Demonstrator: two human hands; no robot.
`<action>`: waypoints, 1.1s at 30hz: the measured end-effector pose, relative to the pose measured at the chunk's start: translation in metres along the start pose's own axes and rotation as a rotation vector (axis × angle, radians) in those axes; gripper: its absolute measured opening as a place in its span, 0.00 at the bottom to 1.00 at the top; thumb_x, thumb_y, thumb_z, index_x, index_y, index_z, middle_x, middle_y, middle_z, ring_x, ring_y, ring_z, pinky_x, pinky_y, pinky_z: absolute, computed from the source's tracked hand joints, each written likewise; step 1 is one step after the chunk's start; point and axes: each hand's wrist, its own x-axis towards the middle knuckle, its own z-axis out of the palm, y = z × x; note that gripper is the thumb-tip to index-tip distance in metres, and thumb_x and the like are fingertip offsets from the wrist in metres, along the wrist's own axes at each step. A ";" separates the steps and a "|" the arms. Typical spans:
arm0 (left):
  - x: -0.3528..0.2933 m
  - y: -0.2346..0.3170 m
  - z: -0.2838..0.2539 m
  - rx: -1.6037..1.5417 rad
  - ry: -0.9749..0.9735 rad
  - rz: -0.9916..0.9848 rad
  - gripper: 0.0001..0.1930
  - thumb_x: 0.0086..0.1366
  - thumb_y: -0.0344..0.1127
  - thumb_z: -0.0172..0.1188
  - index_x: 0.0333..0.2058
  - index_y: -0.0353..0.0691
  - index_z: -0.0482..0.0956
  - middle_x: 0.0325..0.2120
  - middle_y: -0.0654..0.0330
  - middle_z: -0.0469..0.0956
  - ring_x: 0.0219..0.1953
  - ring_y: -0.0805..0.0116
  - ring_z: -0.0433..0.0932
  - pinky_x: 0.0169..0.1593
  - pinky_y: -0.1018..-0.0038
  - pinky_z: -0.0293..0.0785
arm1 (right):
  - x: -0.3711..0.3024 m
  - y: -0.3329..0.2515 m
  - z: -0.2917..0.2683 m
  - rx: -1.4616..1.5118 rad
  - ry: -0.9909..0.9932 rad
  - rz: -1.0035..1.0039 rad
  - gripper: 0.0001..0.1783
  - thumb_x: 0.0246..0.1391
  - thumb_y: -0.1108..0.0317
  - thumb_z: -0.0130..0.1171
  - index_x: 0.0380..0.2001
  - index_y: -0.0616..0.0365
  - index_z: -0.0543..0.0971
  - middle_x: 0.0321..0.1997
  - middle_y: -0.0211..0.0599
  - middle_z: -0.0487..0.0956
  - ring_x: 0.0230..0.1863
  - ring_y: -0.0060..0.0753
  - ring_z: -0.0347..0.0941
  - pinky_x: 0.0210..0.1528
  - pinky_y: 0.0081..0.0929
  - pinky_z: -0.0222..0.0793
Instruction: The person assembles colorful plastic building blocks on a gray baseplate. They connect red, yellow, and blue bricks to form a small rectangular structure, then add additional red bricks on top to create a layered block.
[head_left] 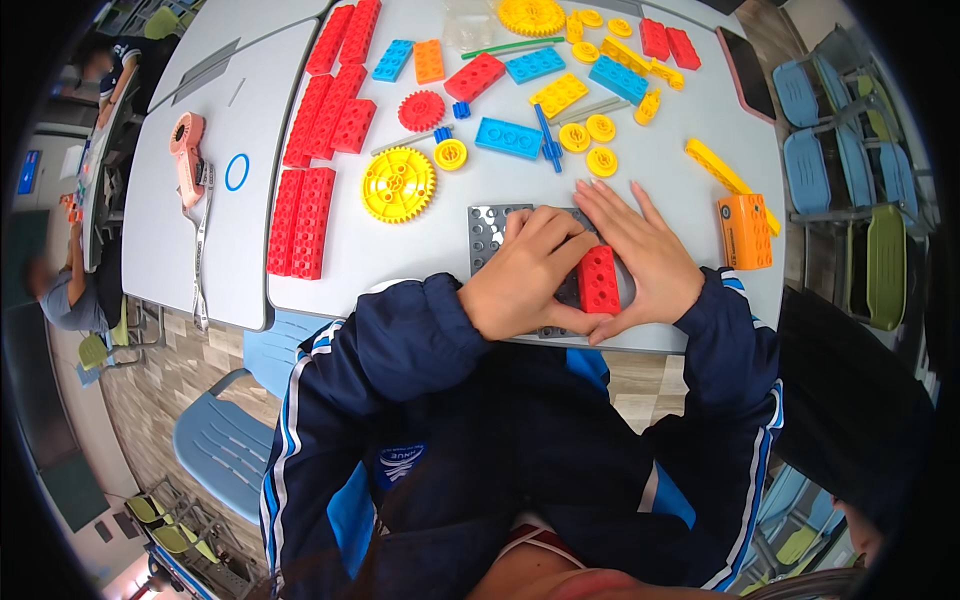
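Note:
A red building brick (599, 281) with studs on top stands on a dark grey studded baseplate (488, 232) at the table's near edge. My left hand (535, 268) is closed, its fingers curled against the brick's left side and its thumb by the near end. Stretched out over the plate's right part are the fingers of my right hand (645, 255), whose thumb reaches the brick's near end. My hands hide much of the plate, so I cannot tell whether the brick is pressed on.
Red bricks (302, 222) line the table's left. Beyond the plate lie a yellow gear (398, 185), blue bricks (509, 138), a blue axle piece (549, 140) and small yellow wheels (601, 161). An orange box-shaped piece (743, 232) and a phone (745, 72) are at right; a pink handheld fan (187, 160) lies left.

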 end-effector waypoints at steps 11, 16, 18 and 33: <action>0.017 0.030 -0.199 0.423 0.144 0.067 0.35 0.45 0.36 0.78 0.54 0.40 0.75 0.51 0.51 0.75 0.54 0.54 0.74 0.56 0.65 0.70 | 0.000 0.000 -0.001 -0.012 -0.020 -0.014 0.79 0.24 0.25 0.70 0.71 0.63 0.47 0.75 0.53 0.51 0.78 0.47 0.39 0.75 0.51 0.26; 0.065 -0.052 -0.224 0.566 0.111 -0.095 0.34 0.47 0.36 0.76 0.53 0.37 0.74 0.50 0.50 0.73 0.54 0.50 0.70 0.59 0.62 0.66 | -0.003 0.000 0.002 -0.035 -0.024 0.005 0.79 0.25 0.25 0.70 0.71 0.63 0.46 0.75 0.53 0.50 0.78 0.47 0.39 0.75 0.52 0.26; 0.075 -0.128 -0.241 0.663 0.126 -0.098 0.33 0.48 0.37 0.75 0.54 0.39 0.75 0.51 0.49 0.74 0.55 0.50 0.71 0.58 0.63 0.67 | 0.001 0.000 -0.001 -0.044 -0.029 -0.025 0.79 0.25 0.25 0.69 0.71 0.64 0.46 0.75 0.53 0.50 0.78 0.47 0.39 0.75 0.52 0.26; 0.115 -0.258 -0.205 0.764 -0.104 -0.684 0.40 0.51 0.54 0.72 0.62 0.53 0.70 0.62 0.57 0.70 0.66 0.56 0.63 0.63 0.46 0.54 | -0.003 0.003 0.001 -0.052 -0.025 -0.045 0.79 0.26 0.23 0.68 0.71 0.65 0.45 0.76 0.52 0.48 0.78 0.46 0.38 0.74 0.53 0.26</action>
